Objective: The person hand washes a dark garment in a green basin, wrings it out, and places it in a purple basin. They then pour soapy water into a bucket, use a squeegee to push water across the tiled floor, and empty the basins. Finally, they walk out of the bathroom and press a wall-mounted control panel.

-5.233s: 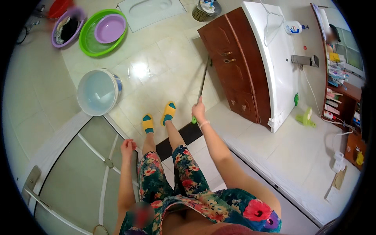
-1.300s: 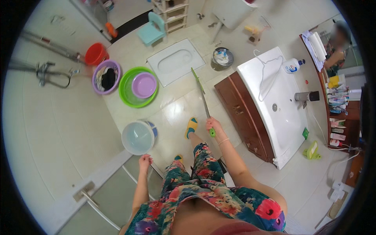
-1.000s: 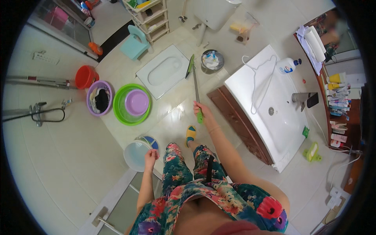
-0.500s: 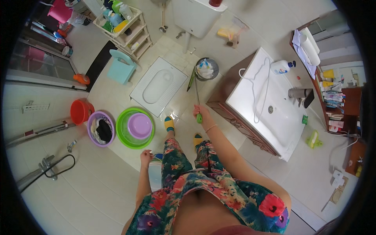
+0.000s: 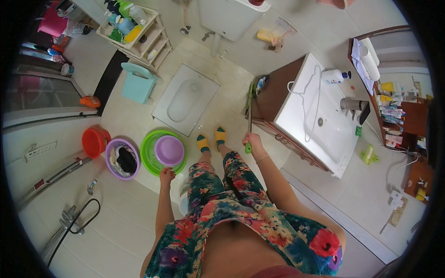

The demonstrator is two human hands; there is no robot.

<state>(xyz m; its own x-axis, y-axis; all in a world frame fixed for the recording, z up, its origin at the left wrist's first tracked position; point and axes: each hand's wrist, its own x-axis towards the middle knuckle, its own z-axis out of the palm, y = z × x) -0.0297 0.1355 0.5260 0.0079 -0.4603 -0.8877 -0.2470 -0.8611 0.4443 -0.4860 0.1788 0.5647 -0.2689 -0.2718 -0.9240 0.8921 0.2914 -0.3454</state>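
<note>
Green-handled pole (image 5: pixel 250 124) sits gripped in the right hand (image 5: pixel 253 140), while the left hand (image 5: pixel 167 174) seems loosely half-curled and empty.

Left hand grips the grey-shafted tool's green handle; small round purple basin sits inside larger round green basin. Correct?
Wrong hand: the head view shows the right hand gripping the green handle of the grey-shafted tool. The small purple basin sits inside the green basin.

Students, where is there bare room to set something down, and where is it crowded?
Bare floor lies between squat toilet and green-handled tool, beyond yellow slippers. The sink is bare between hanger and faucet. Crowded: red bucket, purple basin and green tub, side by side.
</note>
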